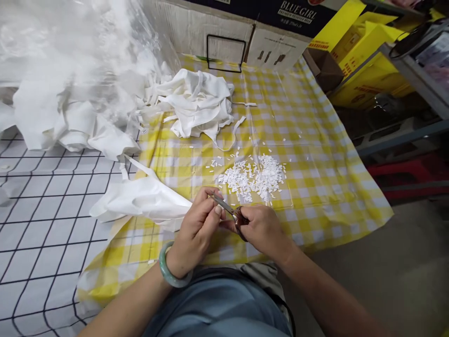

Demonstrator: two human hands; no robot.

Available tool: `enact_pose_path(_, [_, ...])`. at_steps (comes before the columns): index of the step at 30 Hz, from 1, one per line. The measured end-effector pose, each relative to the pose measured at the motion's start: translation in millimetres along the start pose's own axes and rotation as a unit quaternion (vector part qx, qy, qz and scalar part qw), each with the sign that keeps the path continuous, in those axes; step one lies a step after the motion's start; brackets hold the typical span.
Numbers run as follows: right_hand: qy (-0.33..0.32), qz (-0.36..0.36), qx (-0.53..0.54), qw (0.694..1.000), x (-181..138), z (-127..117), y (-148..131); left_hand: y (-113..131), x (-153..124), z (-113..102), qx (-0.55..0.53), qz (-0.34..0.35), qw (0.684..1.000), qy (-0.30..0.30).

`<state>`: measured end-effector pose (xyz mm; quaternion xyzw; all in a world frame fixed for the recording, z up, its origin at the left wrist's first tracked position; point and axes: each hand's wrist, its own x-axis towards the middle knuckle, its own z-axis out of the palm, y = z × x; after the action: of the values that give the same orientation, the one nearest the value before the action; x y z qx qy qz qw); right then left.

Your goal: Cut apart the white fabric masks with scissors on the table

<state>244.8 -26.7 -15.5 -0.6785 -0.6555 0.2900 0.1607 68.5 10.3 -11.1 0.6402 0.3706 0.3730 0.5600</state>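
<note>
My left hand (199, 227), with a green bangle at the wrist, is closed on one end of a white fabric piece (150, 199) with straps. The rest of that piece trails left over the table. My right hand (261, 229) grips a pair of scissors (228, 208) by its dark handles. The blades point up and left, right at the fingertips of my left hand. Exactly what lies between the blades is hidden by my fingers. Just beyond my hands is a scattered pile of tiny white cut bits (261, 178).
A heap of white strapped fabric pieces (199, 100) lies farther back. Clear plastic bags (84, 51) with more white pieces fill the left. Cardboard boxes (280, 49) and a black wire stand (226, 54) line the back. A yellow checked cloth (326, 178) covers the table; a metal shelf (414, 135) stands right.
</note>
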Motion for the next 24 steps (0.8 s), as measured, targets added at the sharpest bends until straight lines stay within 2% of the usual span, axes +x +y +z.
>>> enact_pose_path(2, [0.009, 0.064, 0.051, 0.997, 1.1, -4.8, 7.1, -2.1, 5.2, 3.6, 0.016, 0.005, 1.000, -0.003])
enact_pose_path(4, [0.018, 0.097, 0.133, 0.986, 3.9, -8.7, 9.8, -0.7, 5.1, 3.1, 0.036, 0.005, 0.999, -0.006])
enact_pose_path(7, [-0.020, 0.066, 0.271, 0.960, 9.3, -6.9, 3.4, 12.8, -1.7, -14.6, 0.099, 0.027, 0.990, -0.102])
enact_pose_path(8, [-0.037, 0.056, 0.296, 0.953, 10.9, -4.1, -0.8, 19.2, -3.9, -26.5, 0.137, 0.032, 0.982, -0.127])
enact_pose_path(9, [-0.049, 0.053, 0.302, 0.951, 12.3, -0.8, -5.1, 25.3, -5.0, -41.4, 0.181, 0.033, 0.974, -0.129])
enact_pose_path(11, [-0.052, 0.055, 0.260, 0.963, 15.0, 5.6, -12.8, 32.2, -1.5, -78.4, 0.294, 0.034, 0.954, -0.054])
enact_pose_path(12, [-0.041, 0.054, 0.222, 0.973, 16.5, 7.7, -15.7, 31.3, 3.7, -98.9, 0.351, 0.040, 0.936, -0.001])
enact_pose_path(13, [-0.026, 0.048, 0.182, 0.982, 18.1, 8.8, -18.2, 27.1, 11.4, -119.0, 0.411, 0.053, 0.909, 0.028])
enact_pose_path(15, [0.012, 0.029, 0.116, 0.993, 21.9, 8.4, -22.6, 10.8, 32.2, -153.7, 0.496, 0.081, 0.864, 0.013])
enact_pose_path(17, [0.047, 0.009, 0.086, 0.995, 26.2, 7.5, -29.1, -8.4, 54.3, -175.5, 0.514, 0.099, 0.851, -0.032])
enact_pose_path(20, [0.073, -0.022, 0.132, 0.988, 35.2, 15.6, -49.0, -18.8, 72.8, -183.7, 0.499, 0.115, 0.857, -0.058])
enact_pose_path(22, [0.088, -0.050, 0.196, 0.975, 45.3, 30.0, -70.4, -6.1, 69.7, -179.0, 0.491, 0.120, 0.862, -0.044])
enact_pose_path(24, [0.108, -0.087, 0.257, 0.956, 59.4, 46.8, -95.4, 19.1, 56.0, -172.5, 0.483, 0.120, 0.867, -0.020])
